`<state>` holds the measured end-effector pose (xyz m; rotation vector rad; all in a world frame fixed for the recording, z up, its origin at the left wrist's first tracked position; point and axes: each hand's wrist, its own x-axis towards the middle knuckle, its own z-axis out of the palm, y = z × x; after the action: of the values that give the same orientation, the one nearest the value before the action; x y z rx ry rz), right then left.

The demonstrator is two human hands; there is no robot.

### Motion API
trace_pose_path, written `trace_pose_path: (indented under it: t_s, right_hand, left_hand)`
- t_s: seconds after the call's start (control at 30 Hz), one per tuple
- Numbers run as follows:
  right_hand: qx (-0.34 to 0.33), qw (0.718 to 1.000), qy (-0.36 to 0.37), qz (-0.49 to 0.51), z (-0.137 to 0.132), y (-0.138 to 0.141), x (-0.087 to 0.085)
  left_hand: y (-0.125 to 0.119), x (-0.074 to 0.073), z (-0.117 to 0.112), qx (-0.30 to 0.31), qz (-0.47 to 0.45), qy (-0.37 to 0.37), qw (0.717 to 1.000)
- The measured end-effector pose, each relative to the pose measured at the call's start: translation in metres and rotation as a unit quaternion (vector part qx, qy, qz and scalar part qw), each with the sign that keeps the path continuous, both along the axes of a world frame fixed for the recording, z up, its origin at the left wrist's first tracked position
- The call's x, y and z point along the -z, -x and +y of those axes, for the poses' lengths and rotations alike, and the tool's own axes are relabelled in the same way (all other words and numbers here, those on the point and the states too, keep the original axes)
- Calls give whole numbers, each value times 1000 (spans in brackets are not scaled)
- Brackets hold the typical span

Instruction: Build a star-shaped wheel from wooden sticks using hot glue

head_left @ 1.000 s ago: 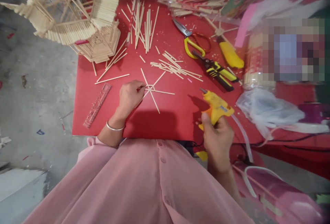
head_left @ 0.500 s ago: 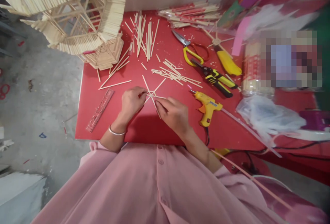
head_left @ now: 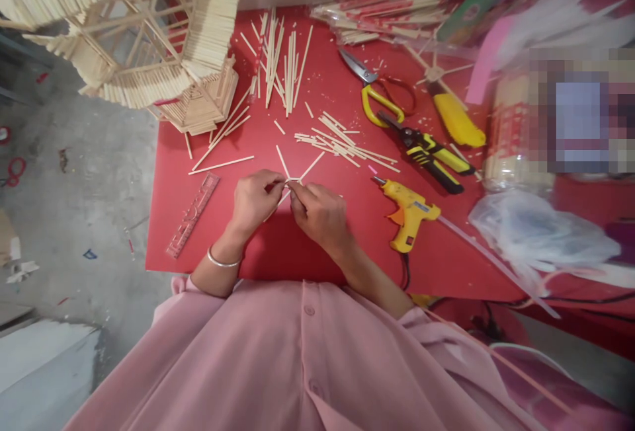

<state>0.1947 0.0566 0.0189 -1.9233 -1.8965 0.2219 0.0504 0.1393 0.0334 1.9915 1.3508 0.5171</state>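
Note:
A small star-shaped frame of thin wooden sticks [head_left: 312, 165] is between my hands near the front of the red table, its spokes spreading from a small ring of short pieces. My left hand [head_left: 256, 201], with a silver bangle at the wrist, pinches the left side of the frame. My right hand [head_left: 320, 213] is closed over the frame's middle and right side, its fingertips meeting those of my left. The fingers hide the frame's centre and lower spokes. Behind it lie several short cut sticks [head_left: 342, 141]. A yellow glue gun [head_left: 409, 211] rests to the right.
A large stick-built model [head_left: 208, 97] stands at back left. A clear ruler [head_left: 192, 216] lies left. Scissors [head_left: 370, 94], black-yellow pliers [head_left: 436, 156] and a yellow cutter [head_left: 456, 117] are at right, near a plastic bag [head_left: 536, 229]. Longer sticks [head_left: 290, 74] lie at the back.
My right hand has moved left and inward over the frame's centre, covering its right spokes. My left hand stays pinched at the left side. The view has shifted slightly.

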Motion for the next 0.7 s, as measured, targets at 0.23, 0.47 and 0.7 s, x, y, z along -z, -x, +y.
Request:
trace_pose_path:
  t_s: [0.23, 0.47, 0.7]
  right_hand:
    - [-4, 1000, 12, 5, 0, 2, 3]
    - [-8, 1000, 12, -1, 1, 1, 4]
    - [-4, 1000, 8, 2, 1, 1, 6]
  left_hand:
    - [1, 2, 0, -5, -8, 11, 1000]
    - [2, -1, -1, 11, -12, 9, 1000]
    - [-1, -4, 0, 10, -11, 11, 1000]
